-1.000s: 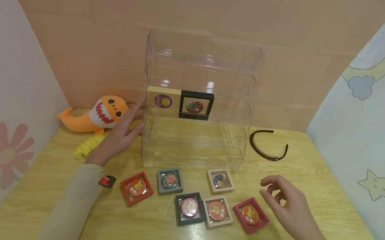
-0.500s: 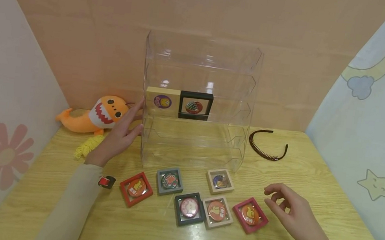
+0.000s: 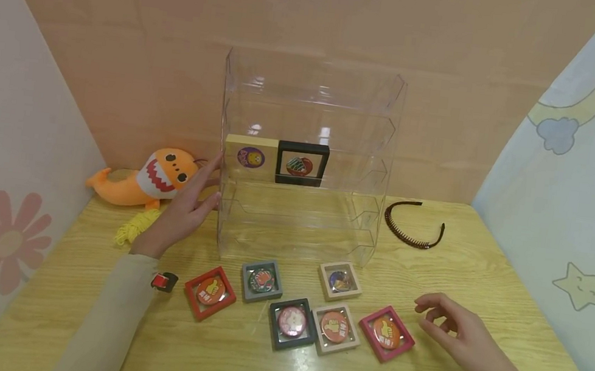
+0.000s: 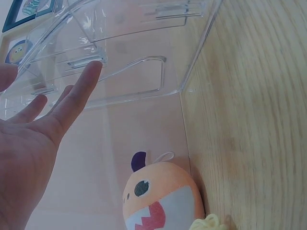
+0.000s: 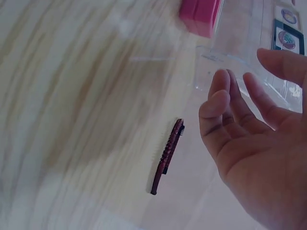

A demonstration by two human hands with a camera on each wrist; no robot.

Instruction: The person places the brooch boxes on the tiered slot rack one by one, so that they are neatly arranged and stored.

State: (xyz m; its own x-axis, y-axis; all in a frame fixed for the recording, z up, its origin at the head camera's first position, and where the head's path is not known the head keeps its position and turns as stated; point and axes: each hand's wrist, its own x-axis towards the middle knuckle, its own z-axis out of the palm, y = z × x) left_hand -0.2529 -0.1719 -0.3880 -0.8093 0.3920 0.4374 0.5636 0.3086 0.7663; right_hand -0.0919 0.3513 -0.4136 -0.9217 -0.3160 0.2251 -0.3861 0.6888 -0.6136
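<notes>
My left hand point(image 3: 184, 212) touches the left side of a clear tiered display rack point(image 3: 296, 243) with its fingers fairly straight. On a middle tier of the rack stand a cream frame point(image 3: 250, 157) and, beside it, a black frame point(image 3: 302, 164). Over the table at the right, my right hand point(image 3: 459, 332) holds nothing; its fingers are loosely curled. Closest to it lies a magenta frame point(image 3: 387, 333) with an orange badge. In the right wrist view that hand point(image 5: 259, 129) shows its palm, with a gap between thumb and fingers.
Several more badge frames lie before the rack: red point(image 3: 210, 293), grey point(image 3: 261, 280), dark point(image 3: 293, 324) and two cream ones, one farther back point(image 3: 340, 281). An orange plush shark point(image 3: 161, 176) and yellow yarn point(image 3: 137, 226) sit left of the rack. A brown headband point(image 3: 407, 235) lies right.
My right hand has drawn back a little to the right and toward me, away from the magenta frame. The left hand stays against the rack, and the frames have not moved.
</notes>
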